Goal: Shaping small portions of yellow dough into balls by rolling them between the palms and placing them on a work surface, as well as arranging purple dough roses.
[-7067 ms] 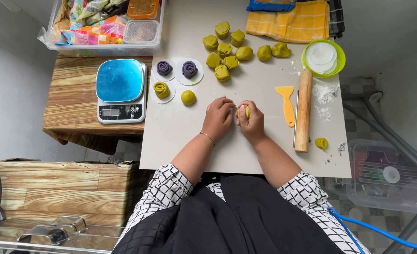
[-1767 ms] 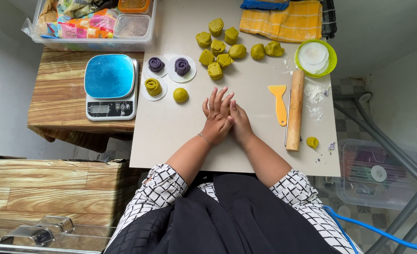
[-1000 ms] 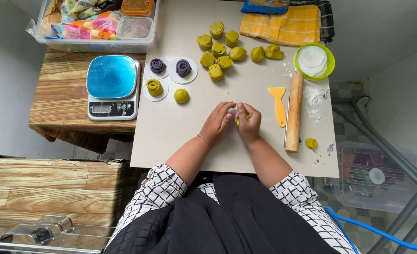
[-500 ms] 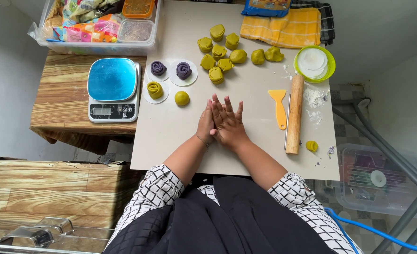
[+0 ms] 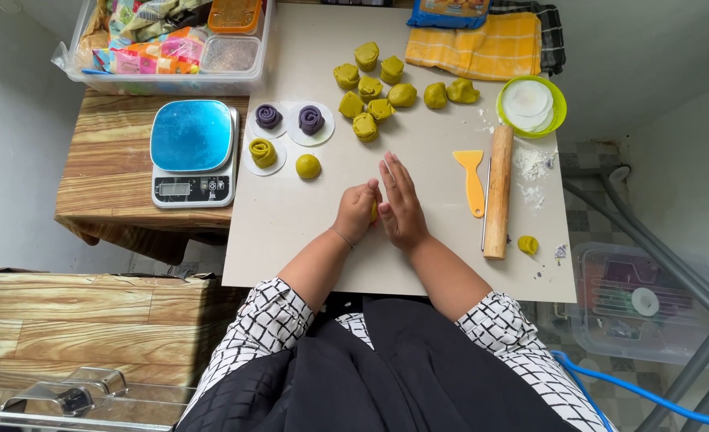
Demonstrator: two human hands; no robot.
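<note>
**Dough Pressed Between Two Palms**

Pale worktop [image 5: 290, 232] fills the view, and at its centre the left hand [image 5: 357, 212] is curled around a yellow-green dough piece [image 5: 374, 211], only a sliver showing. The right hand [image 5: 401, 202] lies flat against it, fingers straight and pointing to twelve o'clock. At ten o'clock sits a round dough ball [image 5: 308, 166] beside rolled spirals on paper discs [image 5: 290, 128]. At twelve, a cluster of dough lumps [image 5: 378, 88]. At three, a yellow scraper [image 5: 471, 178] and wooden rolling pin [image 5: 498, 190]. Far at nine, a blue kitchen scale [image 5: 192, 152].
</note>
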